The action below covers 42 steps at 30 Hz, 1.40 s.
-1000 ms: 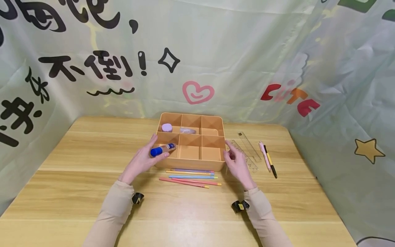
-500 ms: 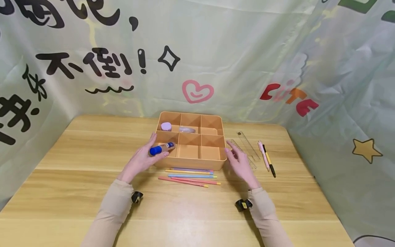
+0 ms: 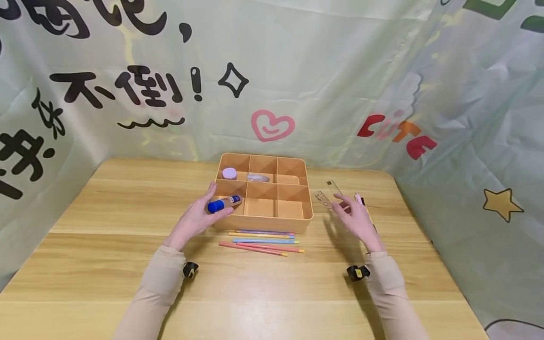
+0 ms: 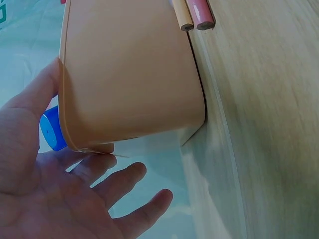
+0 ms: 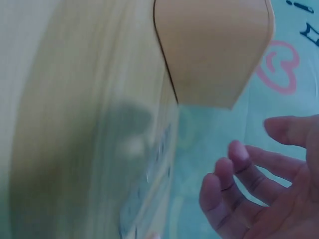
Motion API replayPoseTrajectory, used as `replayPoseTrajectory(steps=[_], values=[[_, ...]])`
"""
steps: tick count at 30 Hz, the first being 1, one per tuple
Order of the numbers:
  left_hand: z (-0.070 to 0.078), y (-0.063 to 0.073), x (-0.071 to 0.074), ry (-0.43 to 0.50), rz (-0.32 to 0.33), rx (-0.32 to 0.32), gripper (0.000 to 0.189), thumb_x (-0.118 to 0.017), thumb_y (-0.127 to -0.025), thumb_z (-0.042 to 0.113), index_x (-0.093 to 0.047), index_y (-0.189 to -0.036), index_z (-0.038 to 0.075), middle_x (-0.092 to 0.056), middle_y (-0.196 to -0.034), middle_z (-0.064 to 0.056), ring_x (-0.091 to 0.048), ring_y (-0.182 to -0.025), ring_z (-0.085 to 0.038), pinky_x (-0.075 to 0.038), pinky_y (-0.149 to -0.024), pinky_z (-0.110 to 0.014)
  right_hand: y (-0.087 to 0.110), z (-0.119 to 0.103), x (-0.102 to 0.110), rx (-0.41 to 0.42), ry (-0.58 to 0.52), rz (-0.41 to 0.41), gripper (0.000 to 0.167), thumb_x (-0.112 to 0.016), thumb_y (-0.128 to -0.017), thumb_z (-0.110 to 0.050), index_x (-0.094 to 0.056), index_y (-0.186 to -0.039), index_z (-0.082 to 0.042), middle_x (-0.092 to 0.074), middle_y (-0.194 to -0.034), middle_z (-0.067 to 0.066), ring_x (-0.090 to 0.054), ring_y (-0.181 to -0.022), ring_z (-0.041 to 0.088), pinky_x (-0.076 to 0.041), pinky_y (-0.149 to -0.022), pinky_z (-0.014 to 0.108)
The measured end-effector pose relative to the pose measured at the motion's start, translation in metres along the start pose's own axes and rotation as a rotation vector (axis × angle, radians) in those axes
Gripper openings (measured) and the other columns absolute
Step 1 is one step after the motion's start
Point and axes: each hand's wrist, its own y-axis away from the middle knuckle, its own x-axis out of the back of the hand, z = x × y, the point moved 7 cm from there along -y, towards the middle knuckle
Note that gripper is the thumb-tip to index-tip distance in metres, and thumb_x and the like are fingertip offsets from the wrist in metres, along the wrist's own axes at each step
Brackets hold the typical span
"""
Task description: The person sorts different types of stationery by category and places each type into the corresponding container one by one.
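Note:
My left hand (image 3: 193,221) rests at the front left corner of an orange divided storage box (image 3: 263,224). In the left wrist view its thumb touches the rim and the other fingers spread loosely beside the wall. A glue stick (image 3: 224,204) with a blue cap leans in the front left compartment, close to that hand. To the right of the box, my right hand (image 3: 359,223) hovers over two clear rulers (image 3: 323,198), partly hiding them. The right wrist view shows its fingers loosely bent, with nothing between them.
Several pencils (image 3: 259,249) lie before the box. A pink pen (image 3: 358,197) and a yellow-and-black pen (image 3: 369,216) lie partly behind the right hand. The back compartments hold a lilac item (image 3: 229,174) and a translucent item (image 3: 258,178). A printed curtain (image 3: 323,94) hangs behind.
My right hand has left the box's right side and moved right, above the rulers and near the pens. The left hand has stayed at the box corner.

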Motion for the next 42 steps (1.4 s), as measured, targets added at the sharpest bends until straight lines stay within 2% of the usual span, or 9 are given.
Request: replayPoseTrajectory(steps=[1, 3, 6, 14, 20, 26, 31, 38, 42], values=[[0.0, 0.0, 0.0, -0.002, 0.003, -0.002, 0.104, -0.063, -0.091, 0.063, -0.002, -0.163, 0.017, -0.017, -0.167, -0.023, -0.032, -0.147, -0.049, -0.034, -0.116, -0.064, 0.0, 0.003, 0.005, -0.006, 0.014, -0.008, 0.043, -0.054, -0.103, -0.019, -0.054, -0.138, 0.007, -0.071, -0.103, 0.028, -0.069, -0.086, 0.035, -0.052, -0.095, 0.051], [0.001, 0.0, 0.001, -0.003, 0.007, -0.004, 0.104, -0.063, -0.091, 0.062, -0.002, -0.163, 0.017, -0.017, -0.167, -0.023, -0.035, -0.146, -0.049, -0.037, -0.115, -0.062, 0.0, 0.01, 0.013, -0.023, 0.035, -0.03, 0.044, -0.055, -0.103, -0.019, -0.054, -0.137, 0.008, -0.07, -0.105, 0.029, -0.069, -0.089, 0.036, -0.057, -0.078, 0.044], [0.0, 0.0, 0.002, -0.005, 0.008, -0.002, 0.104, -0.063, -0.091, 0.062, -0.003, -0.163, 0.017, -0.019, -0.166, -0.024, -0.04, -0.144, -0.048, -0.043, -0.111, -0.059, -0.001, 0.021, 0.025, -0.054, 0.072, -0.057, 0.043, -0.055, -0.102, -0.017, -0.056, -0.134, 0.01, -0.069, -0.107, 0.031, -0.068, -0.092, 0.038, -0.055, -0.075, 0.038], [-0.002, 0.001, 0.003, -0.008, 0.013, -0.016, 0.103, -0.063, -0.092, 0.061, -0.003, -0.163, 0.016, -0.022, -0.165, -0.025, -0.035, -0.146, -0.048, -0.036, -0.115, -0.064, -0.007, 0.062, 0.044, -0.172, 0.224, -0.192, 0.035, -0.055, -0.1, -0.018, -0.065, -0.116, 0.011, -0.068, -0.111, 0.033, -0.064, -0.1, 0.045, -0.054, -0.08, 0.052], [-0.004, 0.001, 0.004, -0.004, 0.016, -0.021, 0.102, -0.064, -0.093, 0.059, -0.003, -0.162, 0.016, -0.019, -0.165, -0.024, -0.034, -0.147, -0.048, -0.036, -0.116, -0.063, -0.017, 0.081, 0.045, -0.215, 0.291, -0.265, 0.033, -0.058, -0.096, -0.017, -0.069, -0.111, 0.011, -0.071, -0.101, 0.028, -0.066, -0.074, 0.027, -0.053, -0.064, 0.037], [-0.004, 0.002, 0.004, -0.01, 0.012, -0.012, 0.102, -0.063, -0.093, 0.059, -0.003, -0.163, 0.015, -0.023, -0.163, -0.027, -0.045, -0.14, -0.047, -0.044, -0.109, -0.059, -0.025, 0.087, 0.038, -0.291, 0.328, -0.332, 0.029, -0.061, -0.095, -0.018, -0.07, -0.095, 0.009, -0.052, -0.059, 0.001, -0.044, -0.052, 0.01, -0.039, -0.05, 0.026], [-0.003, 0.003, 0.003, -0.006, 0.011, -0.003, 0.103, -0.063, -0.092, 0.06, -0.004, -0.163, 0.015, -0.026, -0.163, -0.028, -0.052, -0.133, -0.044, -0.049, -0.102, -0.053, -0.032, 0.084, 0.037, -0.317, 0.418, -0.316, 0.024, -0.064, -0.093, -0.02, -0.067, -0.076, -0.002, -0.045, -0.059, -0.002, -0.041, -0.056, 0.013, -0.035, -0.052, 0.027], [0.0, -0.001, 0.001, -0.002, 0.013, -0.042, 0.101, -0.065, -0.092, 0.058, -0.007, -0.163, 0.014, -0.011, -0.169, -0.015, -0.029, -0.149, -0.046, -0.032, -0.118, -0.062, -0.034, 0.088, 0.036, -0.325, 0.476, -0.313, 0.024, -0.065, -0.09, -0.014, -0.06, -0.068, -0.006, -0.046, -0.06, 0.001, -0.043, -0.058, 0.017, -0.037, -0.054, 0.03], [-0.001, -0.001, 0.001, 0.0, 0.016, -0.036, 0.102, -0.065, -0.091, 0.059, -0.007, -0.163, 0.015, -0.013, -0.168, -0.016, -0.031, -0.148, -0.047, -0.034, -0.117, -0.063, -0.034, 0.091, 0.035, -0.338, 0.479, -0.317, 0.027, -0.066, -0.089, -0.017, -0.061, -0.064, -0.007, -0.053, -0.06, 0.004, -0.05, -0.056, 0.018, -0.041, -0.052, 0.03]])
